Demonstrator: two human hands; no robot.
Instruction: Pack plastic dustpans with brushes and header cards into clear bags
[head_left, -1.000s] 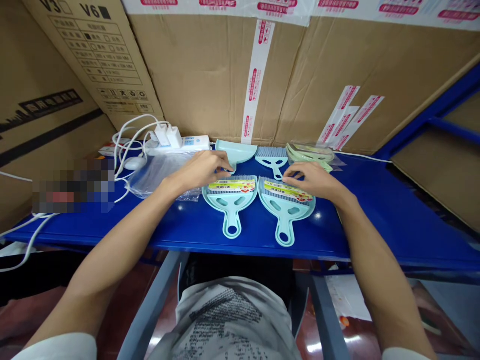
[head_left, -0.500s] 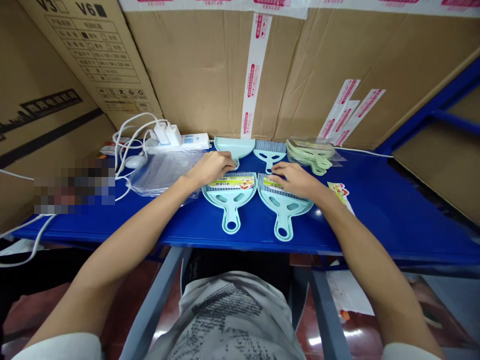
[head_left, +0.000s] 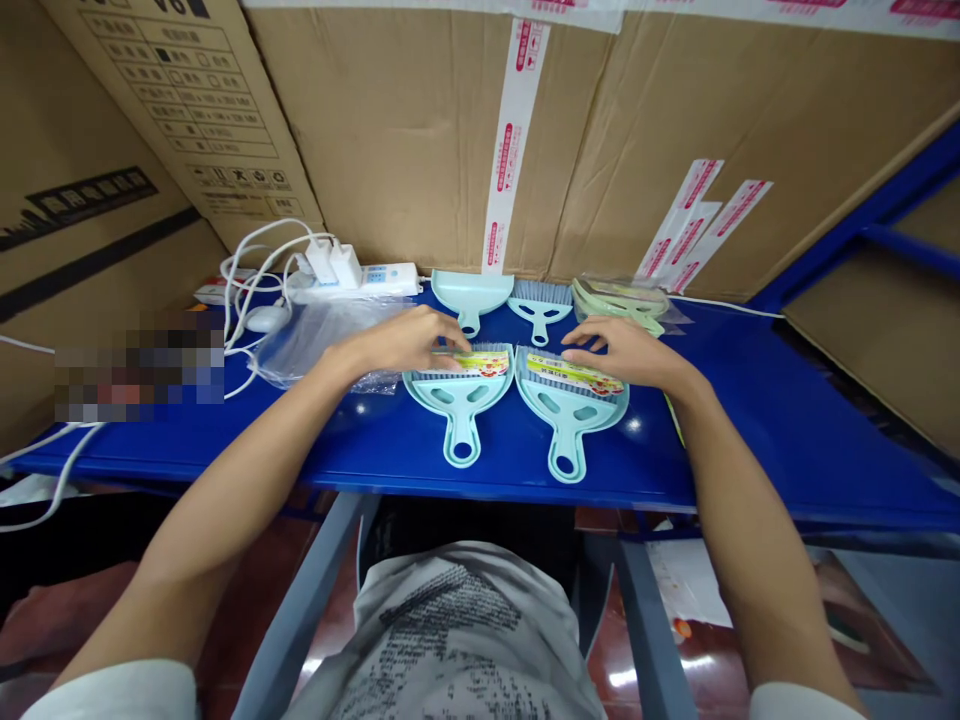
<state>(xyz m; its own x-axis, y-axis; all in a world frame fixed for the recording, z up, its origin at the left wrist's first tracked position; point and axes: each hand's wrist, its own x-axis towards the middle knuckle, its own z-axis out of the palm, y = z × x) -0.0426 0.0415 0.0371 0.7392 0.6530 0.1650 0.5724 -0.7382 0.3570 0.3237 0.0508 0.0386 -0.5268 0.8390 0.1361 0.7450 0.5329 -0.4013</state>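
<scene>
Two light-blue dustpans lie side by side near the table's front edge, handles toward me. Each has a brush nested in it, and a yellow printed label lies across the bristles: the left set [head_left: 460,400] and the right set [head_left: 570,425]. My left hand [head_left: 409,340] hovers at the left set's upper edge, thumb and fingers apart, over the label's left end. Fingers spread, my right hand [head_left: 622,350] is above the right set's upper right side. Behind them lie a separate light-blue dustpan [head_left: 472,292] and a separate brush [head_left: 540,308], neither held.
Clear plastic bags [head_left: 322,335] lie left of my left hand. Green bagged dustpan sets [head_left: 619,303] sit at the back right, partly covered by my right hand. A white power strip [head_left: 390,280] with cables stands at the back left. Cardboard boxes [head_left: 420,140] wall in the blue table.
Both hands have drawn back from the rear dustpan's and brush's handles, which now show fully. The right hand moved right, uncovering the right label. Its fingers and the left hand's have opened.
</scene>
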